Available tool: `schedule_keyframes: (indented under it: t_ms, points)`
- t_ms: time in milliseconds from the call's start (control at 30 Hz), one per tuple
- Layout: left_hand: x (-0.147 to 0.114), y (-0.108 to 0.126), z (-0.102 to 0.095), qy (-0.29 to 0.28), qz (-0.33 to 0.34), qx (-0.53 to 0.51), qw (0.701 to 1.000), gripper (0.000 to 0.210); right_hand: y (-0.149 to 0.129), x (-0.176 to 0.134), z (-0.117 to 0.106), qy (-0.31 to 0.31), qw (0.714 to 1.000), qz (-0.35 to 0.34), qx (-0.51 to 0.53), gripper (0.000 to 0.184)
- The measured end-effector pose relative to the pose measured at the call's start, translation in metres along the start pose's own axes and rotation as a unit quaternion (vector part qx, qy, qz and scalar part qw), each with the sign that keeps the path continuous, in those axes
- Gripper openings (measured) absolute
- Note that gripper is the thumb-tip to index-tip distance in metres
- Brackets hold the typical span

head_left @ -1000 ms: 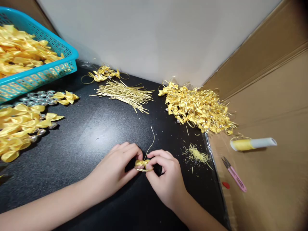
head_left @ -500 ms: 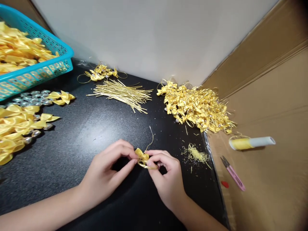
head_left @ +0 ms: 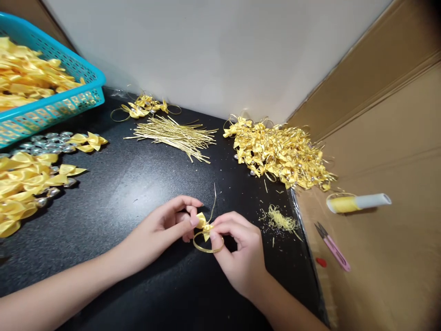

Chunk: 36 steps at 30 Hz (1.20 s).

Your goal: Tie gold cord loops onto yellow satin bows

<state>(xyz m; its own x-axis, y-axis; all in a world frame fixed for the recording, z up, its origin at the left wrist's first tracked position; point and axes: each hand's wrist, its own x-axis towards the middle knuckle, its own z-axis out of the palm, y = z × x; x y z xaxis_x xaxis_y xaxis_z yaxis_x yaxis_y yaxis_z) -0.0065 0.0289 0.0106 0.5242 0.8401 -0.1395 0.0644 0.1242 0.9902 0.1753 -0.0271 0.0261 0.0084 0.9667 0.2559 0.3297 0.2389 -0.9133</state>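
Note:
My right hand (head_left: pixel 239 250) pinches a small yellow ribbon bow (head_left: pixel 206 230) between thumb and fingers, just above the black tabletop. From the bow hangs a round gold wire loop (head_left: pixel 206 251), its right side meeting my right thumb. A thin loose thread end (head_left: pixel 215 200) rises behind the bow. My left hand (head_left: pixel 174 223) is closed at the bow's left lobe, thumb tip against it and the other fingers curled behind. Its index finger is lifted away and stretched out over the bow. The exact contact of the left fingertips is partly hidden.
A blue basket (head_left: pixel 79 76) of yellow bows stands at left, with bows (head_left: pixel 25 174) and silver beads (head_left: pixel 51 143) beside it. Gold wire strips (head_left: pixel 175 135) and heaped finished bows (head_left: pixel 279 149) lie behind. Thread scraps (head_left: pixel 282 220), pink snips (head_left: pixel 334 250) and a thread tube (head_left: pixel 358 202) are right.
My left index finger has lifted off the bow and straightened. The bow has turned, and the gold wire loop now hangs lower and shows more of its circle. My right hand keeps its pinch.

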Motion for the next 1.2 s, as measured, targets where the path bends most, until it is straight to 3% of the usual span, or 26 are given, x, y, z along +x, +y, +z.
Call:
schedule_keyframes:
  t_ms: [167,633,767,1000,1200]
  points:
    - [0.001,0.003,-0.001,-0.061,-0.027,0.018,0.998,0.025,-0.001,0.003,-0.003,-0.029,0.997,-0.064,-0.04,0.013]
    - [-0.006,-0.004,0.01,-0.039,-0.049,-0.016,0.998,0.023,0.003,0.0,0.002,0.025,0.997,-0.059,-0.042,0.013]
    - [-0.008,-0.002,0.012,-0.016,-0.051,0.025,0.998,0.025,0.003,-0.001,0.004,0.017,0.997,-0.06,-0.041,0.012]
    - [-0.009,-0.003,0.005,-0.056,0.004,0.176,0.983,0.032,0.003,-0.001,0.004,0.014,0.996,-0.076,-0.047,0.014]
    - [-0.009,0.0,0.007,-0.049,0.027,0.188,0.981,0.034,0.006,-0.001,0.006,0.019,0.995,-0.082,-0.057,0.013]
